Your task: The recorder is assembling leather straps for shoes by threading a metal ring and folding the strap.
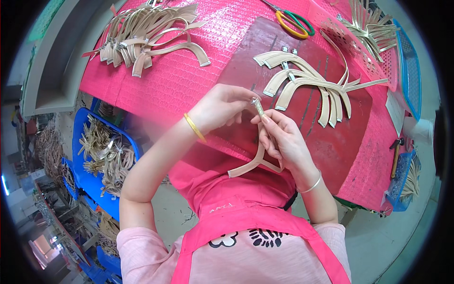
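Note:
Just over the near edge of the dark red mat [331,151], both hands meet at one forked beige sandal strap [245,168]. My left hand [224,106] pinches a small silver buckle [254,100] at the tip of the strap's narrow gold band [259,109]. Lower down the band, my right hand [282,137] is closed round it, and its fingers hide part of the strap. The wide beige ends hang below the right hand, in front of the pink apron. On the mat beyond lie several similar straps [302,87] in an overlapping row, with two small buckles [289,49] beside them.
Scissors with yellow and green handles [293,24] lie at the mat's far edge. A strap pile [142,42] covers the pink table's [175,75] far left. Pink [350,38] and blue baskets [409,71] stand far right, near a hammer [396,154]. A blue bin [87,175] sits left.

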`<state>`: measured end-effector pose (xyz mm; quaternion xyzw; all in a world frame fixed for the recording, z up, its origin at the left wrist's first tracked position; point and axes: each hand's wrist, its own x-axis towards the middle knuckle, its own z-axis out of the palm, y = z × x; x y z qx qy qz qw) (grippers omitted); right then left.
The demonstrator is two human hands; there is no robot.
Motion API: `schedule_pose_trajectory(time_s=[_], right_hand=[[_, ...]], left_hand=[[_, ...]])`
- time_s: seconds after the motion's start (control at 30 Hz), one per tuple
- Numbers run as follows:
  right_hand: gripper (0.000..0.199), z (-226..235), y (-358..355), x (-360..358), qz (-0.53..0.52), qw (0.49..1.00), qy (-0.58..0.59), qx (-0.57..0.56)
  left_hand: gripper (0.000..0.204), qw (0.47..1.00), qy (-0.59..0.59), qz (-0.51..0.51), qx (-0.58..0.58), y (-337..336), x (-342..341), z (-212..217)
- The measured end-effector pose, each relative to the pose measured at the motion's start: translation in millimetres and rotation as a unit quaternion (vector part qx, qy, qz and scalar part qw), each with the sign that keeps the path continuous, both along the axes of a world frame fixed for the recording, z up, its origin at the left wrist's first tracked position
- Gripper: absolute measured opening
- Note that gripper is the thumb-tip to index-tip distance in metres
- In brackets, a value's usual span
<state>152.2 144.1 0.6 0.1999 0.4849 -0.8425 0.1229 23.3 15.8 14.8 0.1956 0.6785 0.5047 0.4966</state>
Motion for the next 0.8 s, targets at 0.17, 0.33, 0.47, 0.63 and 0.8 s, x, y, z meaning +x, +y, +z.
schedule_pose_trajectory(time_s=[0.17,0.33,0.47,0.63,0.8], right_hand=[[0.022,-6.1,-5.5,1.9,0.029,0.999,-0.026,0.014],[0.021,-8.5,-13.8,4.0,-0.014,0.999,-0.043,0.016],[0.022,-12.8,-17.2,3.9,0.002,0.998,-0.042,0.047],[0.022,-12.9,-24.3,5.8,-0.049,0.997,-0.023,0.054],[0.021,-16.9,-26.1,13.9,-0.068,0.996,-0.026,0.054]], left_hand=[[0.024,0.995,-0.071,0.050,0.052,-5.1,9.2,-0.2],[0.023,0.998,-0.017,0.040,0.045,-4.5,7.1,-13.8],[0.025,0.995,0.015,0.095,0.035,-3.3,10.4,-20.6],[0.025,0.992,0.010,0.118,0.051,-5.5,15.2,-22.6],[0.025,0.990,-0.002,0.132,0.039,-6.5,16.6,-25.5]])
